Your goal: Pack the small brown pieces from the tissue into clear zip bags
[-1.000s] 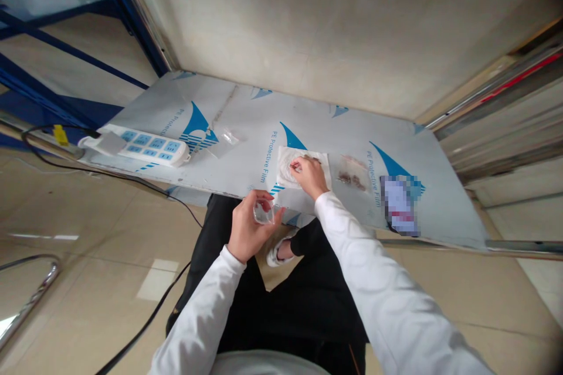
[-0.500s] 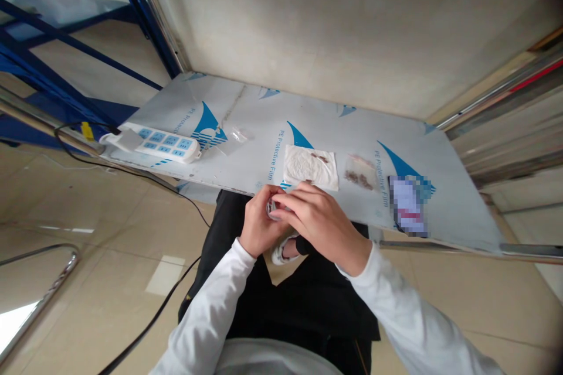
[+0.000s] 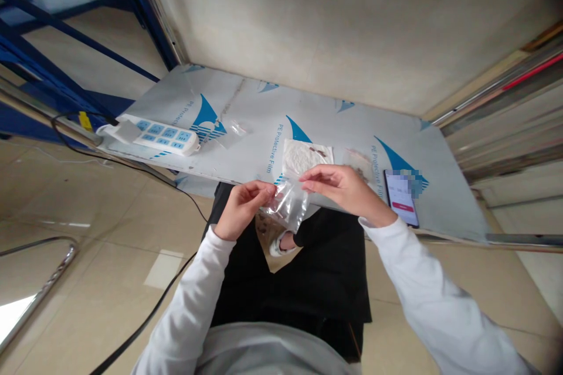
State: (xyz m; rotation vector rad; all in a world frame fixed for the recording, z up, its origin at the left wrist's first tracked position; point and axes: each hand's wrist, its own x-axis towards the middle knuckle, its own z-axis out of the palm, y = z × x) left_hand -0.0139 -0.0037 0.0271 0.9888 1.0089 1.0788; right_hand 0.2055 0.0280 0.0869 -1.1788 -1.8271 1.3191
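Note:
My left hand and my right hand together hold a small clear plastic bag stretched between them, just in front of the table's near edge, above my lap. Each hand pinches one top corner of the bag. Beyond the bag, a white paper sheet with a few small brown bits on it lies on the table. To its right lies another clear bag with brown bits, partly hidden by my right hand.
The table is covered in film printed with blue logos. A white and blue power strip lies at its left end, its black cable running over the floor. A phone lies at the right. Another small clear bag lies mid-table.
My right hand left the paper sheet, came back to my left hand, and the two hands then drew apart, spreading the clear bag open between them.

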